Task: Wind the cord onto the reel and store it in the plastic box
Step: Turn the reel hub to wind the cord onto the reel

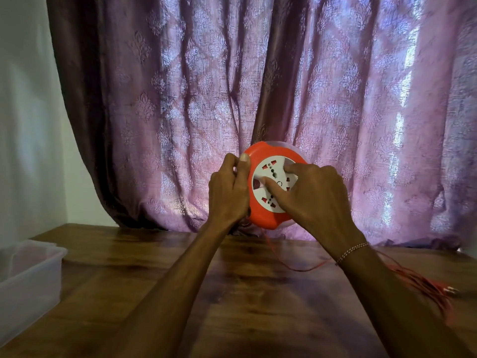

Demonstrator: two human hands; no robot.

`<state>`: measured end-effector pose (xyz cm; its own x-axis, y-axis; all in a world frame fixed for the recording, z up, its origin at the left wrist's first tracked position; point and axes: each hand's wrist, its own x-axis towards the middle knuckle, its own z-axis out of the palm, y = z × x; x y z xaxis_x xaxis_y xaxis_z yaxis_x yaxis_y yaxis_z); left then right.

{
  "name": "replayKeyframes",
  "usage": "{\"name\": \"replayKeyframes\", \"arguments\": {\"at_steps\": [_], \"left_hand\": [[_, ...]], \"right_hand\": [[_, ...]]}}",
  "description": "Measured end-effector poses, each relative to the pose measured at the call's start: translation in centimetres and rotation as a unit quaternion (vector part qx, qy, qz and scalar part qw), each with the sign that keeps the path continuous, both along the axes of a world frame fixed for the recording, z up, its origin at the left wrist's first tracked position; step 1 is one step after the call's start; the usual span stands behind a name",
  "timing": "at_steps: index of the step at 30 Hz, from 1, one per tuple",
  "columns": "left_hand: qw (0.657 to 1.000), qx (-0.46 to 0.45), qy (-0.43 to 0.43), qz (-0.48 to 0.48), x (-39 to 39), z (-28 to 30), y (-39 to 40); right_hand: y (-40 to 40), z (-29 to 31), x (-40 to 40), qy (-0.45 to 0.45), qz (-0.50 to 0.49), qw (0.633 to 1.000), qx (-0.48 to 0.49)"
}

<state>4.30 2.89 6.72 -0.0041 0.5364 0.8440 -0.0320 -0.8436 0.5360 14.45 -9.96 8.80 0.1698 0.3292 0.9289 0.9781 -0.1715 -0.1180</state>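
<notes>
Orange reel [268, 187], apparently two-hand grip

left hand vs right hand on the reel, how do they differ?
The left hand grips the orange rim of the reel from the side with curled fingers; the right hand lies across the white socket face, fingers extended and pressing it. The right wrist carries a thin bracelet; the left wrist is bare. Both hands hold the same reel up above the wooden table.

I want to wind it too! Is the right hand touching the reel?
Touching. The head view shows the right hand with fingers laid flat on the white face of the reel.
</notes>
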Motion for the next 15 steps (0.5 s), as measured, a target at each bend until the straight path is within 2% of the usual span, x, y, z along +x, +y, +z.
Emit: {"name": "replayKeyframes", "arguments": {"at_steps": [3,6,9,15], "left_hand": [[1.0,-0.004,0.004,-0.004,0.0,-0.1,0.2],[1.0,-0.007,0.001,-0.012,-0.2,-0.1,0.5],[1.0,-0.005,-0.003,-0.019,-0.3,0.0,0.5],[1.0,-0.009,-0.013,-0.024,-0.5,0.1,0.3]], "right_hand": [[-0.4,0.4,0.0,-0.022,-0.02,0.999,-0.033],[-1.2,1.1,0.5,-0.05,0.031,0.996,-0.074],[-1.8,1.6,0.8,-0.074,0.087,0.981,-0.16],[-1.7,1.3,-0.4,-0.112,0.008,0.959,-0.262]]}}
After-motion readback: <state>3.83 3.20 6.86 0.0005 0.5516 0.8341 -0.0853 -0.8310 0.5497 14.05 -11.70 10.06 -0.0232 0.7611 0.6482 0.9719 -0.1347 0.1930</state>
